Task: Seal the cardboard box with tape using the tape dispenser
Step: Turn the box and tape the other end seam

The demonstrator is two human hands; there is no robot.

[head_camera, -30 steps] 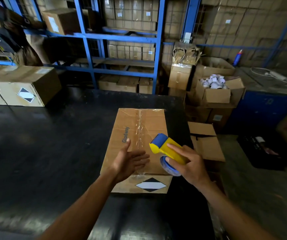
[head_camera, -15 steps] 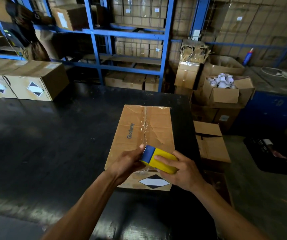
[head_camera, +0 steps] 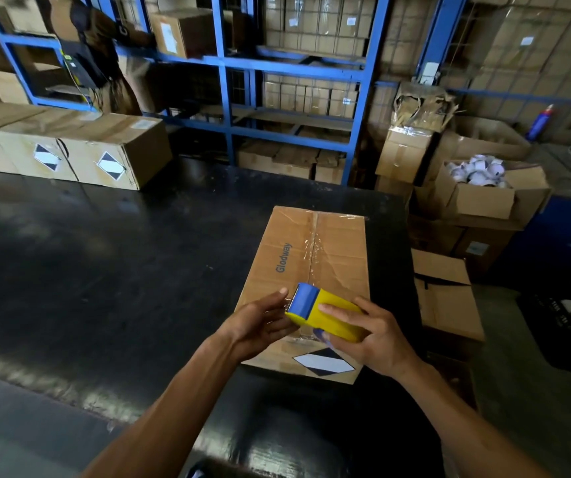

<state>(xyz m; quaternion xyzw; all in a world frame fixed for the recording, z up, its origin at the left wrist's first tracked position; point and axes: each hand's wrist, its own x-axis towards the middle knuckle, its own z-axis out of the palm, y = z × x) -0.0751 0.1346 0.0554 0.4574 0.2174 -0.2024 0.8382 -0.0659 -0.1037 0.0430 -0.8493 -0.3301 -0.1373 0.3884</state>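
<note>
A flat brown cardboard box [head_camera: 306, 270] printed "Glodway" is laid on the black glossy table [head_camera: 104, 270], near the table's right edge, and a strip of clear wrinkled tape [head_camera: 313, 250] is seen running down its centre seam. Over the near end of the box, a yellow plastic tape dispenser with a blue front [head_camera: 322, 313] is gripped by the right hand [head_camera: 373, 336]: the fingers are curled over the yellow body, the index finger is stretched along the top, and the thumb is tucked beneath, out of sight. The blue roll under the dispenser is mostly hidden by that hand. The left hand [head_camera: 259, 326] is held half open at the blue front; its thumb is raised beside the blue edge, its fingers are spread below, and a glint of clear film is caught there, though whether the tape end is actually pinched cannot be made out. A black-and-white diamond label [head_camera: 323, 362] is partly covered by the right hand. Both forearms are cut off at the bottom edge. Behind, blue metal shelving [head_camera: 225, 98] stacked with cartons is seen in dim light, and a long brown carton [head_camera: 70, 150] is set at the table's far left.
</note>
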